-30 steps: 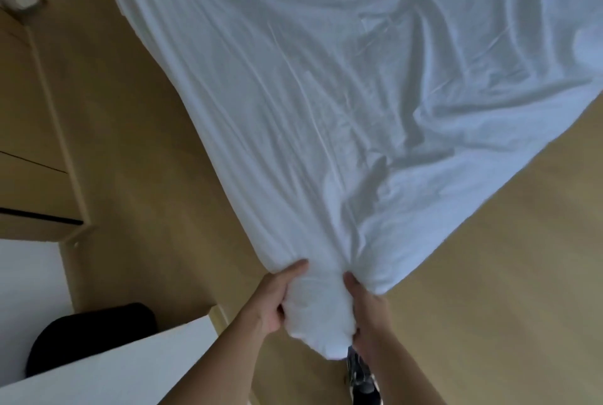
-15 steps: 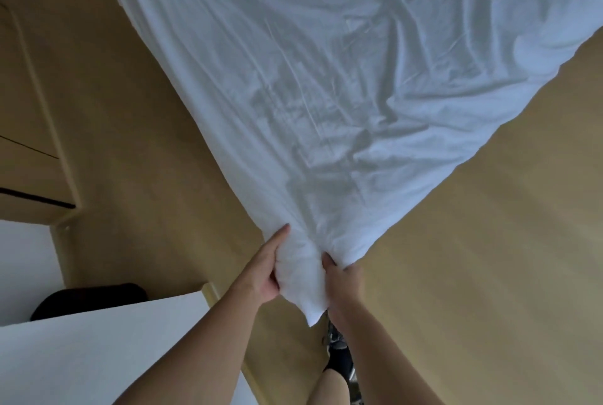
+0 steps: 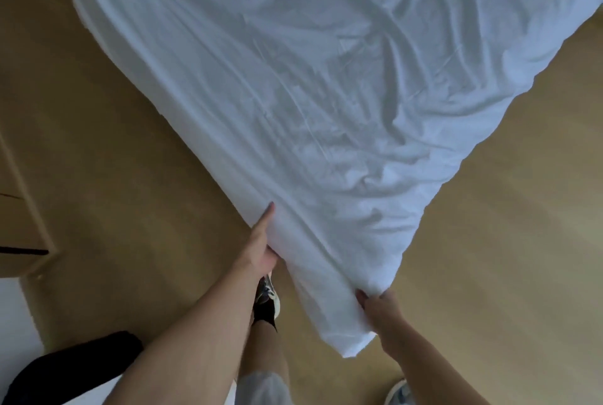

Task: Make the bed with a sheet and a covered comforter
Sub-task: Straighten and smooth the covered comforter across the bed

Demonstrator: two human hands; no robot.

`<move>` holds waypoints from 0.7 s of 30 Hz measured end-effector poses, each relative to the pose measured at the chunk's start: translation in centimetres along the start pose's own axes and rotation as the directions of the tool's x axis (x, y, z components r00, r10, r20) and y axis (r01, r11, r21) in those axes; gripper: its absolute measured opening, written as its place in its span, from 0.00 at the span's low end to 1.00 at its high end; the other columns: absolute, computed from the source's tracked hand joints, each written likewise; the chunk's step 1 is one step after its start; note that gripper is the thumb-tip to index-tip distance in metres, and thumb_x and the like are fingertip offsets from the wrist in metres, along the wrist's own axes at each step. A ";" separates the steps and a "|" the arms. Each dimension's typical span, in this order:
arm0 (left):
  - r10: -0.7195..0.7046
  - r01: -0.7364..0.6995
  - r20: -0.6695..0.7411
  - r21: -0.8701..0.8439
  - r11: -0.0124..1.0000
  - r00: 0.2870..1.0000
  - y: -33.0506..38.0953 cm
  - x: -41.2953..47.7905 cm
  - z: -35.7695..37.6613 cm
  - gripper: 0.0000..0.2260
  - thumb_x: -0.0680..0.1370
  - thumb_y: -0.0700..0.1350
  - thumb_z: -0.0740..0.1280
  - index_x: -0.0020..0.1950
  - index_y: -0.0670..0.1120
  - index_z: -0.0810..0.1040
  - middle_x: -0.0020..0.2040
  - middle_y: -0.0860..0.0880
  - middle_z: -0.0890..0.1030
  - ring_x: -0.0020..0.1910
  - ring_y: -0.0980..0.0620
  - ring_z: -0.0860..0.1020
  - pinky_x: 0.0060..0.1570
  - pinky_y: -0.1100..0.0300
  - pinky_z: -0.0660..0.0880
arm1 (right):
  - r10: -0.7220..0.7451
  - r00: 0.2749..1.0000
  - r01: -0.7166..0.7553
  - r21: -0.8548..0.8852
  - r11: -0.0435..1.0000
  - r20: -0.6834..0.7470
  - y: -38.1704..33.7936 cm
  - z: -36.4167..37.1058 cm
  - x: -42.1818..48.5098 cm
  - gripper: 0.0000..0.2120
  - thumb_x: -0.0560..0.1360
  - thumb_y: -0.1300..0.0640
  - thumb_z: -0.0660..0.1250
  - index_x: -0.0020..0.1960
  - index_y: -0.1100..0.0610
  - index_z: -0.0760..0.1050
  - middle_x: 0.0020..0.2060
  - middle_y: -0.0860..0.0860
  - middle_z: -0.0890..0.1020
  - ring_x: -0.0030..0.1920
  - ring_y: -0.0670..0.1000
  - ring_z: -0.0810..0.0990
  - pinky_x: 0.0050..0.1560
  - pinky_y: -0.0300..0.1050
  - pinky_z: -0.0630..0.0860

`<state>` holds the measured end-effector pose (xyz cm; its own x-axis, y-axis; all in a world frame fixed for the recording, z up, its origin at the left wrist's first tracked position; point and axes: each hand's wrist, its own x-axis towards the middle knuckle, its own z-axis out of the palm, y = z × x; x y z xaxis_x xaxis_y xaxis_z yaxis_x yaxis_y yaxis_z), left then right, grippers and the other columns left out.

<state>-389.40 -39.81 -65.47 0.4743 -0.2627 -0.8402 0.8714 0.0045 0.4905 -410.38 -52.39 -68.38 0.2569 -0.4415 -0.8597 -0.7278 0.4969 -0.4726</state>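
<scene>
The covered comforter lies spread over the bed, and its near corner hangs off toward the person, the tip just above the wooden floor. Everything here is placed from that corner.

Just right of the corner, the right hand has its fingers curled and clamped into a bunched fold of cloth. Up the left edge from the corner, the left hand lays one straight digit along the hem. Its other fingers go under the fabric, so I cannot tell whether they grip.

The comforter looks soft, plump and light (the creases are shallow and broad, more like padding than bare sheet). It will probably sag and slide inside its cover rather than hold any shape. The cloth seems smooth, so a handful of gathered corner should hold better than a flat pinch. Taking it at the corner and along the hem seems right for pulling it square.

Directly left of the corner stands the person's dark shoe, with another shoe below and to its right. Either could tread on the hanging cloth. Far left of the corner is a wooden cabinet, and a black object lies lower left, both well apart from it.
</scene>
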 end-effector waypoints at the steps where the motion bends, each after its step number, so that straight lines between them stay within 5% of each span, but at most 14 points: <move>1: -0.007 0.016 -0.075 0.119 0.993 0.997 0.4 2.2 -0.8 0.29 0.67 0.60 0.78 0.61 0.45 0.81 0.58 0.44 0.84 0.56 0.45 0.83 0.63 0.46 0.76 | 0.037 0.997 -0.041 -0.064 0.997 -0.070 0.0 0.6 0.7 0.09 0.72 0.57 0.68 0.51 0.56 0.78 0.53 0.61 0.83 0.48 0.59 0.81 0.49 0.54 0.77; 3: -0.041 0.118 -0.199 0.393 0.912 0.979 0.1 6.5 -2.6 0.40 0.55 0.69 0.81 0.60 0.47 0.81 0.57 0.47 0.85 0.53 0.46 0.84 0.60 0.46 0.79 | -0.040 0.942 -0.032 -0.210 0.977 -0.333 -1.8 2.8 1.8 0.23 0.72 0.50 0.72 0.63 0.59 0.73 0.60 0.61 0.78 0.57 0.61 0.77 0.56 0.54 0.73; 5: -0.077 0.177 -0.181 0.641 0.747 0.980 0.5 9.5 -3.1 0.38 0.61 0.73 0.75 0.60 0.48 0.79 0.55 0.48 0.83 0.53 0.46 0.82 0.60 0.48 0.79 | -0.315 0.786 0.135 -0.350 0.927 -0.532 -7.0 6.2 1.9 0.38 0.68 0.42 0.77 0.70 0.57 0.66 0.65 0.59 0.72 0.64 0.61 0.70 0.62 0.57 0.69; 8: 0.104 0.003 -0.044 0.933 0.360 0.994 8.3 10.5 -0.6 0.22 0.66 0.64 0.73 0.50 0.49 0.80 0.48 0.46 0.84 0.48 0.45 0.82 0.51 0.52 0.81 | -0.493 0.713 0.233 -0.495 0.837 -0.499 -15.7 11.0 3.8 0.32 0.70 0.43 0.76 0.67 0.54 0.68 0.63 0.57 0.68 0.60 0.61 0.68 0.59 0.57 0.70; 9: 0.284 -0.091 0.037 0.979 0.181 0.958 12.0 11.3 0.3 0.18 0.67 0.60 0.75 0.48 0.48 0.80 0.47 0.46 0.84 0.47 0.44 0.82 0.47 0.52 0.80 | -0.465 0.723 0.207 -0.482 0.851 -0.510 -17.3 11.9 4.8 0.24 0.73 0.47 0.74 0.63 0.55 0.70 0.60 0.57 0.70 0.57 0.62 0.69 0.56 0.56 0.69; 11: 0.595 -0.254 0.342 0.940 -0.229 0.728 19.8 12.8 1.9 0.21 0.66 0.57 0.76 0.52 0.48 0.76 0.51 0.46 0.80 0.51 0.43 0.80 0.47 0.51 0.77 | -0.475 0.705 0.222 -0.473 0.853 -0.526 -18.2 12.4 5.6 0.09 0.77 0.53 0.69 0.51 0.58 0.73 0.48 0.54 0.75 0.50 0.61 0.72 0.49 0.53 0.69; 12: 0.615 -0.313 0.522 0.851 -0.421 0.592 23.3 13.4 3.0 0.26 0.66 0.57 0.77 0.58 0.47 0.75 0.56 0.46 0.77 0.55 0.42 0.77 0.51 0.49 0.75 | -0.484 0.703 0.229 -0.478 0.848 -0.521 -18.0 12.2 5.4 0.07 0.78 0.55 0.67 0.46 0.58 0.72 0.43 0.52 0.75 0.46 0.60 0.74 0.45 0.52 0.69; 13: 0.554 -0.334 0.644 0.757 -0.562 0.527 26.0 14.5 4.3 0.30 0.66 0.56 0.77 0.62 0.47 0.74 0.60 0.45 0.75 0.59 0.42 0.74 0.56 0.47 0.73 | -0.485 0.701 0.228 -0.480 0.847 -0.522 -17.7 11.9 5.1 0.09 0.78 0.55 0.67 0.43 0.57 0.71 0.40 0.50 0.74 0.43 0.59 0.75 0.42 0.52 0.70; 14: 0.445 -0.354 0.716 0.671 -0.651 0.538 28.2 15.4 5.7 0.29 0.68 0.55 0.77 0.64 0.47 0.75 0.62 0.45 0.75 0.61 0.42 0.73 0.60 0.47 0.70 | -0.482 0.698 0.228 -0.473 0.851 -0.530 -17.4 11.6 4.8 0.10 0.78 0.56 0.68 0.41 0.57 0.71 0.38 0.49 0.74 0.40 0.57 0.75 0.40 0.52 0.71; 16: 0.216 -0.398 0.733 0.564 -0.724 0.646 29.4 16.6 7.4 0.16 0.74 0.48 0.73 0.60 0.46 0.79 0.58 0.45 0.78 0.59 0.42 0.76 0.59 0.51 0.70 | -0.498 0.680 0.248 -0.471 0.847 -0.538 -16.4 11.1 3.9 0.11 0.75 0.60 0.73 0.38 0.58 0.72 0.35 0.47 0.75 0.34 0.54 0.75 0.36 0.50 0.71; 19: 0.030 -0.530 0.765 0.474 -0.703 0.644 29.7 17.4 7.0 0.06 0.69 0.35 0.72 0.45 0.41 0.81 0.44 0.41 0.82 0.46 0.38 0.81 0.48 0.53 0.76 | -0.544 0.648 0.240 -0.535 0.810 -0.533 -14.0 10.9 3.4 0.14 0.69 0.67 0.77 0.35 0.56 0.73 0.32 0.47 0.75 0.29 0.51 0.73 0.31 0.43 0.69; 21: -0.048 -0.565 0.744 0.461 -0.684 0.666 30.2 17.3 6.1 0.06 0.70 0.35 0.70 0.47 0.41 0.80 0.46 0.40 0.81 0.47 0.38 0.81 0.49 0.53 0.76 | -0.533 0.650 0.214 -0.542 0.812 -0.541 -11.7 11.1 3.3 0.17 0.66 0.67 0.74 0.35 0.52 0.68 0.29 0.50 0.72 0.30 0.50 0.69 0.28 0.35 0.64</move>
<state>-355.66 -50.09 -63.80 0.1810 -0.8935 -0.4110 -0.9219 -0.2997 0.2455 -393.98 -51.31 -67.84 0.2106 -0.9564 -0.2022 -0.8810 -0.0961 -0.4634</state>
